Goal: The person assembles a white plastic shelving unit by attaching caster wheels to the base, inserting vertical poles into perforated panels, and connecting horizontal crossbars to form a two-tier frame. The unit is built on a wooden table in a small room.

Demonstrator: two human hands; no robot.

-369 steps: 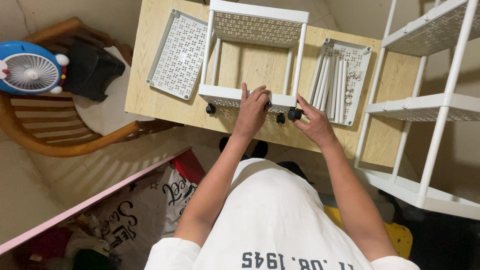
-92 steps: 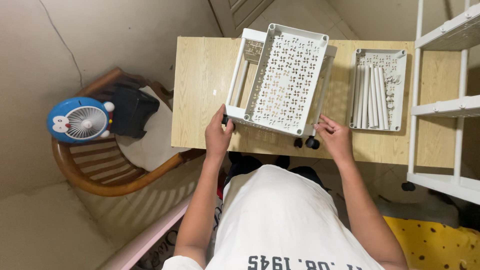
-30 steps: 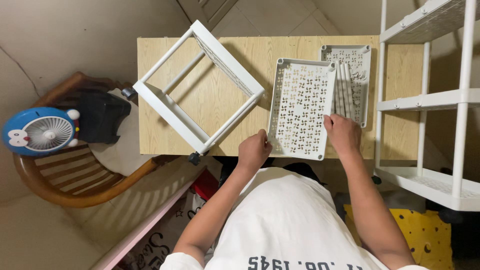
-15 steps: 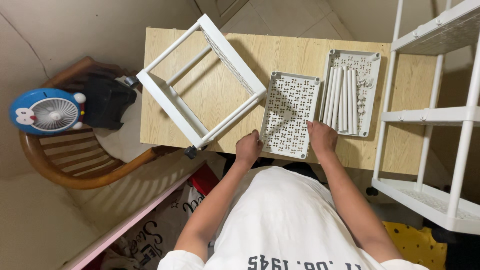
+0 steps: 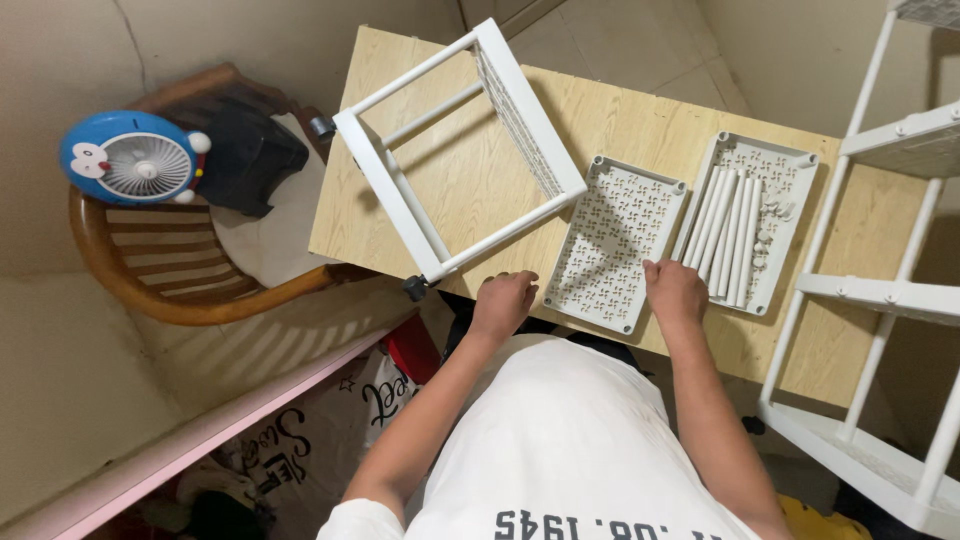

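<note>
Your pale wood-grain bench (image 5: 620, 110) looks matt; the white perforated plastic tray (image 5: 615, 243) and white plastic frame (image 5: 455, 160) look smooth (slightly glossy).

Perforated tray (image 5: 615, 243) lifted off frame (image 5: 455, 150), now flat on table (image 5: 620, 120); both hands at near edge

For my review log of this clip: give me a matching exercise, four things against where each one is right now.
Things:
1. white frame
2. perforated tray
3. white tubes
4. blue fan

Places:
A. lying in the far-right tray on the table
B. on the wooden chair left of the table
C. flat on the table between the left hand and right hand
D. on the table's left part, a castor over the near edge

Pairs: 1-D, 2-C, 3-A, 4-B
</note>
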